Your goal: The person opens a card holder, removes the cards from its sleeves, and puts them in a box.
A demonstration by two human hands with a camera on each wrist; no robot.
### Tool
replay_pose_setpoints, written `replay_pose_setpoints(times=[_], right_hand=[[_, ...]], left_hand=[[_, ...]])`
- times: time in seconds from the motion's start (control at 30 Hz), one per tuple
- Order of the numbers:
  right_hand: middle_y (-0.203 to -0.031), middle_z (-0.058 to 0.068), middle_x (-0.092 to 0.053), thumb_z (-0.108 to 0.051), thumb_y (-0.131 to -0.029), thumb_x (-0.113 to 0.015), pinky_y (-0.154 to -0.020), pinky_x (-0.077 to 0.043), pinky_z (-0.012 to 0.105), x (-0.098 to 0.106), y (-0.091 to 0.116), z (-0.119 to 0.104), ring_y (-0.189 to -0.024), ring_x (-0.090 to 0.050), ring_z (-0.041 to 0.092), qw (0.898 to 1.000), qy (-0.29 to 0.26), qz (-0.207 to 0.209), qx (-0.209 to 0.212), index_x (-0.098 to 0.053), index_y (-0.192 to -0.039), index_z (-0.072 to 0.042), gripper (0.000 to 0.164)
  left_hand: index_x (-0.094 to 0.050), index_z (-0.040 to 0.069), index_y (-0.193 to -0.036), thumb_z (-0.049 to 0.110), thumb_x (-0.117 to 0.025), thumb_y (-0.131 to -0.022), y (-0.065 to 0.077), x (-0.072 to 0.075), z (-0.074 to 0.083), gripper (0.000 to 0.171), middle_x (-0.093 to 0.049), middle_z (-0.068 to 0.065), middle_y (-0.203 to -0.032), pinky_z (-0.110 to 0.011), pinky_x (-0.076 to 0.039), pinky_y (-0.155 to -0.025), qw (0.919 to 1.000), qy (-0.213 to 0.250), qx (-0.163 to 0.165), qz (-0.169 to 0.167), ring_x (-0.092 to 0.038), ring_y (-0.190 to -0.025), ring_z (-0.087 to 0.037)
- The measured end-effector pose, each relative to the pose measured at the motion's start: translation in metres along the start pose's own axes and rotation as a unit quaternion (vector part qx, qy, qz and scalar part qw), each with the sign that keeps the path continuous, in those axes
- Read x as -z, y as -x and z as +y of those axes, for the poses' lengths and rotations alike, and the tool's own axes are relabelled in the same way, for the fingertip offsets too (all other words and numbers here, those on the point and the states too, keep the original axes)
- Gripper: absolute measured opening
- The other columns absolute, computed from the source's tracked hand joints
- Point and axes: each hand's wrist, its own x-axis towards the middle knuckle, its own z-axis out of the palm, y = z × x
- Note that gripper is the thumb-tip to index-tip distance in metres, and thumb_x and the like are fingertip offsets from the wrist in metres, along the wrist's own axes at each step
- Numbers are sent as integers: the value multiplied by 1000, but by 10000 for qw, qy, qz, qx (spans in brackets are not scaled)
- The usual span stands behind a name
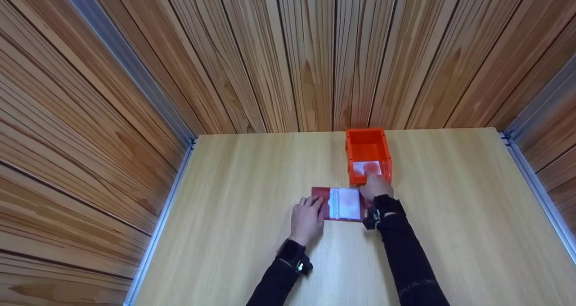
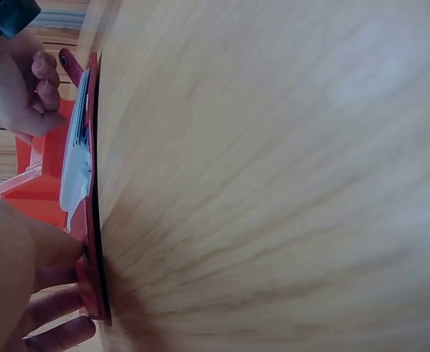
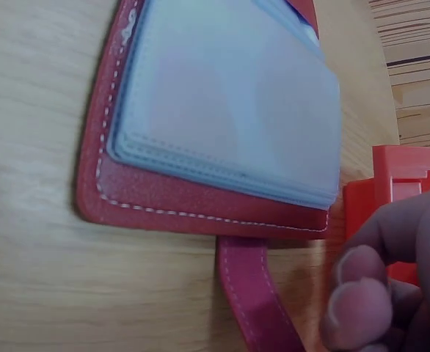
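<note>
A red stitched card holder point(image 1: 320, 202) lies spread on the table, its clear plastic sleeves point(image 3: 230, 103) stacked over the right half. My left hand point(image 1: 307, 218) rests at its left cover, and in the left wrist view the loosely bent fingers point(image 2: 57, 246) touch that cover. Just behind the holder stands an orange-red plastic box point(image 1: 368, 145) with a pale card point(image 1: 360, 167) bearing a pinkish round patch inside. My right hand point(image 1: 377, 188) reaches over the box's front wall towards this card. Some of its fingers point(image 3: 358, 312) are curled; whether the hidden fingertips pinch the card cannot be told.
A strap point(image 3: 255, 293) sticks out from the holder's right side, beneath my right wrist. The wooden table point(image 1: 243, 184) meets a wood-plank wall point(image 1: 288, 72) behind the box. Metal rails point(image 1: 166, 220) run along the table's sides.
</note>
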Motion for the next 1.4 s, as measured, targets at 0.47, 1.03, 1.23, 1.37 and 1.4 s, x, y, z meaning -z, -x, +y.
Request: replay_pose_setpoints(times=[0.47,1.03,1.23,1.37,1.4], right_hand=[[-123,22,-66,-14,-101,-61,-88,-51,47,5,-2,8,-100,-60,37,9999,-115,10,114,-34,-162,-10,66],[-72,4,-54,-34,-90,-82,-58,-40,30,1,30,8,-61,-50,20,9755,35,615,2112,-50,-142,-14,64],[-118,8,-73,-45,-82,-87,-90,-55,44,-11,33,27,-98,-62,24,9719,739,166,2227,-64,-140,-15,69],[-143,9,-65,-49,-80,-87,-107,-50,51,-17,32,39,-115,-61,27,9780,812,-88,1918,-53,-153,-16,87],[-144,9,-64,-49,-80,-87,-108,-49,51,-17,32,41,-116,-61,27,9787,799,-112,1889,-51,-154,-16,89]], left_hand=[[-68,13,-138,26,-67,-100,0,4,1,41,-66,-3,-138,-36,-50,-89,9999,-70,17,-137,-60,-120,-23],[-68,13,-138,26,-68,-99,-1,4,-1,41,-68,-5,-138,-38,-51,-90,9999,0,33,-146,-61,-115,-25],[-69,13,-137,26,-68,-98,-2,5,-3,41,-70,-5,-134,-39,-51,-89,10000,-56,-46,0,-61,-112,-25],[-68,14,-137,26,-67,-99,-1,5,-2,41,-70,-6,-134,-40,-52,-90,9999,-26,-69,-69,-62,-112,-26],[-68,14,-137,26,-68,-99,0,4,-2,41,-70,-6,-134,-40,-52,-90,9999,-14,-73,-68,-62,-112,-26]])
